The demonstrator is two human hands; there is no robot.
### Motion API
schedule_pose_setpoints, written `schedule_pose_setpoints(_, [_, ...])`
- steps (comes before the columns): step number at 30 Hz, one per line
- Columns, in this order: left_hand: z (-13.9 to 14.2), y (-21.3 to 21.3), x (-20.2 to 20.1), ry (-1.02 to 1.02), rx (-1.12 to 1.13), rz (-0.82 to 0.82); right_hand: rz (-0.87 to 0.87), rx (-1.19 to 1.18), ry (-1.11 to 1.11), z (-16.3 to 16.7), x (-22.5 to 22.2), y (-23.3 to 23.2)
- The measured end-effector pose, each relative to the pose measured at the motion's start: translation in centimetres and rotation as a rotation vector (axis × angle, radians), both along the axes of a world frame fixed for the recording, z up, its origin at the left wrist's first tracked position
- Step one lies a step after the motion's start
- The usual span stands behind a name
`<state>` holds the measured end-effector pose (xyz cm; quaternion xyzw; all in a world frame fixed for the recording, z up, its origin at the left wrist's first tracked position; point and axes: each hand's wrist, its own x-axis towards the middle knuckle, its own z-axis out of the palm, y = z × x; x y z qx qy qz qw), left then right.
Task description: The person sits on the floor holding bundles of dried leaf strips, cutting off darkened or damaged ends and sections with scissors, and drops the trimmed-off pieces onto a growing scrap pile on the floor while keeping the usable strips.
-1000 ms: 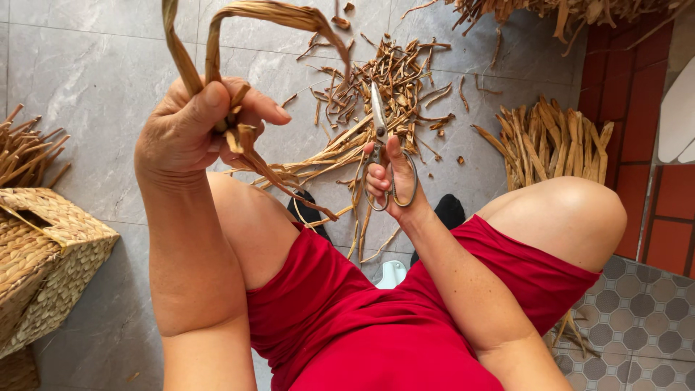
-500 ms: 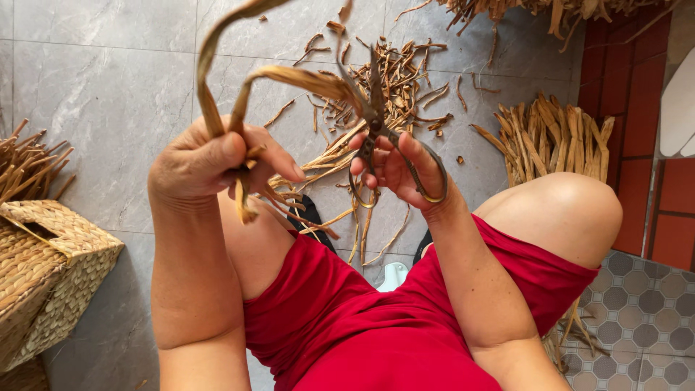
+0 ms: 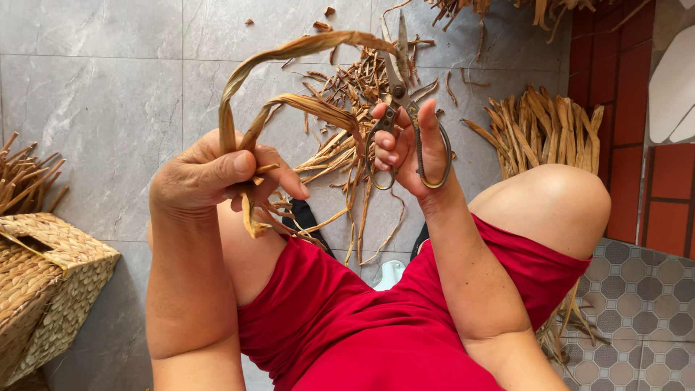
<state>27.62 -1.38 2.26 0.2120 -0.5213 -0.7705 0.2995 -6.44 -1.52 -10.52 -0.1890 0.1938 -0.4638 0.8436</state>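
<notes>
My left hand (image 3: 210, 177) grips a bunch of dried brown plant strips (image 3: 289, 72) that loop upward and arc to the right. Short ends stick out below its fingers. My right hand (image 3: 413, 148) holds metal scissors (image 3: 397, 87) by the loop handles, blades pointing up and meeting the far end of the looped strip. Both hands are raised above my knees, over red shorts (image 3: 347, 318).
A woven basket (image 3: 43, 289) stands at the lower left with sticks (image 3: 25, 177) behind it. Cut scraps (image 3: 347, 108) litter the grey tiled floor. A bundle of dried strips (image 3: 543, 130) lies at the right, by red tiles (image 3: 615, 108).
My right hand has risen with the scissors from low near my knee up to the strip's end. My left hand has shifted slightly lower and the loop has bent over to the right.
</notes>
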Motion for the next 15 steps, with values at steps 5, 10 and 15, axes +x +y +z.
schedule_pose_setpoints(5, [-0.3, -0.1, 0.0, 0.087, 0.007, 0.072, -0.106, 0.01, -0.118, -0.9, -0.2, -0.1])
schedule_pose_setpoints(10, [-0.1, -1.7, -1.6, 0.011, -0.06, 0.271, -0.38, -0.062, 0.21, 1.2, 0.7, 0.4])
schedule_pose_setpoints(15, [-1.2, -3.7, -6.3, -0.077, -0.071, 0.515, -0.44, -0.309, 0.502, 5.0, 3.7, 3.0])
